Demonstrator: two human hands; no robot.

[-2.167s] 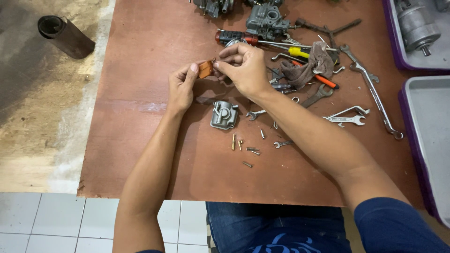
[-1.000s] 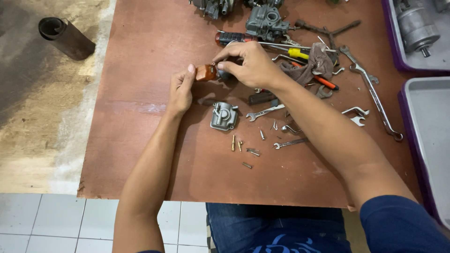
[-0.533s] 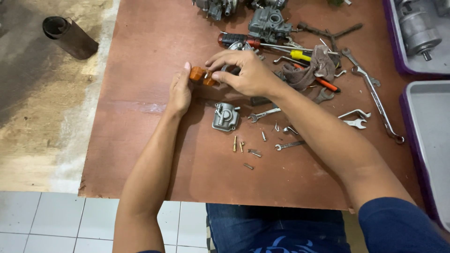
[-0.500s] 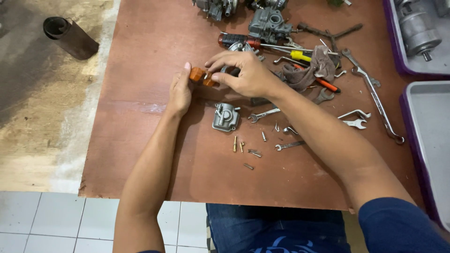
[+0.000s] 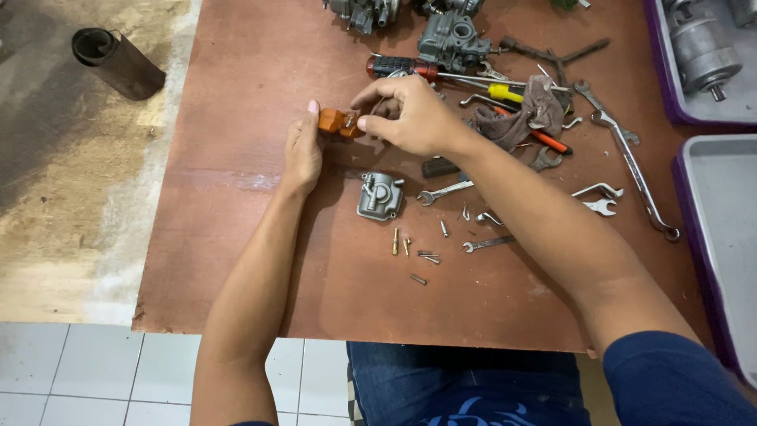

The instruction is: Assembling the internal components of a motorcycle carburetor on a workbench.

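Both hands are meeting over the far half of a reddish-brown board [image 5: 236, 260], and between them they are gripping a small orange part [image 5: 337, 123] held just above the wood. The left hand [image 5: 303, 150] is lying on its edge with the thumb pointing up against the orange part's left end, while the right hand [image 5: 410, 118] is pinching the part's right end between thumb and forefinger, the other fingers curling loosely over it. Just near the wrists a grey metal cover [image 5: 379, 196] is resting flat on the board, and closer to the person small brass and steel screws [image 5: 410, 248] are lying scattered (too small to tell apart). To the right of the hands a brown rag [image 5: 527, 114] is covering part of a heap of tools: a yellow-handled screwdriver [image 5: 493, 91], an orange-handled one [image 5: 548, 142] and several wrenches [image 5: 627, 154]. A grey engine part [image 5: 453, 38] is sitting at the far edge. Two grey trays with purple rims [image 5: 714, 237] are standing at the right, the farther one carrying a metal cylinder. A dark tube [image 5: 118, 63] is lying on the floor to the left.
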